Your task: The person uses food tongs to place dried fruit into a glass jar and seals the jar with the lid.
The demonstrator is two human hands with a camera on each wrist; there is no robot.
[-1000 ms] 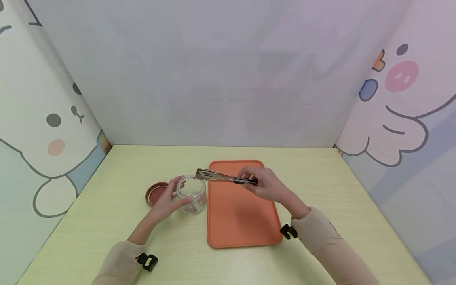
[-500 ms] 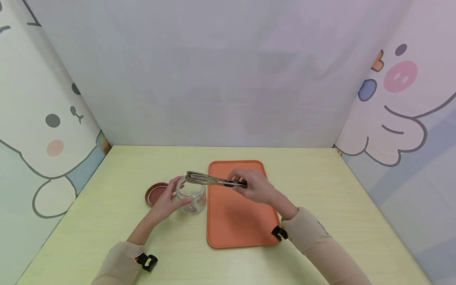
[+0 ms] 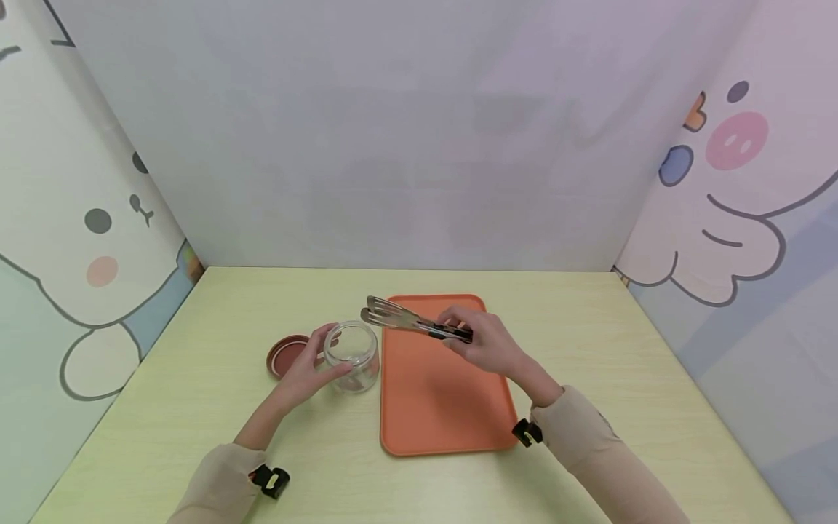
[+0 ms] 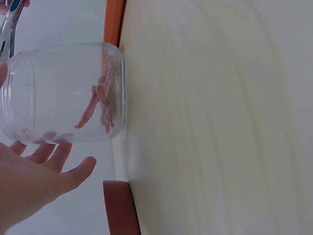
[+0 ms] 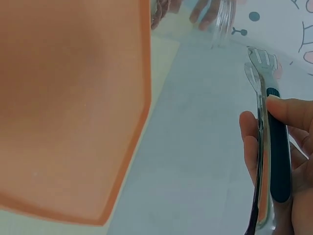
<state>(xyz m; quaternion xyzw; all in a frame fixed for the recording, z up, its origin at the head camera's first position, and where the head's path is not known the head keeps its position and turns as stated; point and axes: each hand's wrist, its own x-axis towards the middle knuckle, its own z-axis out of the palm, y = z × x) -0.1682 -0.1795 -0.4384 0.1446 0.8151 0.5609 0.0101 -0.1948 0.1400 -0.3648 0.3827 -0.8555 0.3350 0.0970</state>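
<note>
My left hand (image 3: 302, 376) holds a clear glass jar (image 3: 358, 376) steady, thumb on its near side and fingers round the far side. The jar stands upright on the table with its mouth uncovered. In the left wrist view, reddish-brown strips (image 4: 105, 100), like dried meat, lie at the jar's bottom. My right hand (image 3: 489, 343) grips metal tongs (image 3: 399, 317) with dark handles, held up over the tray's far part. The tongs' slotted ends are a little apart, just right of the jar's rim, with nothing visible between them.
An orange rectangular tray (image 3: 445, 400) lies right of the jar, with no items visible on it. Left of the jar, a reddish-brown round lid (image 3: 286, 356) lies partly behind my left hand. Cartoon-printed panels (image 3: 98, 291) flank the pale wooden table (image 3: 563, 320).
The tongs moved left over the jar's mouth, then back right, and their ends have spread apart. My left hand and the jar have stayed in place.
</note>
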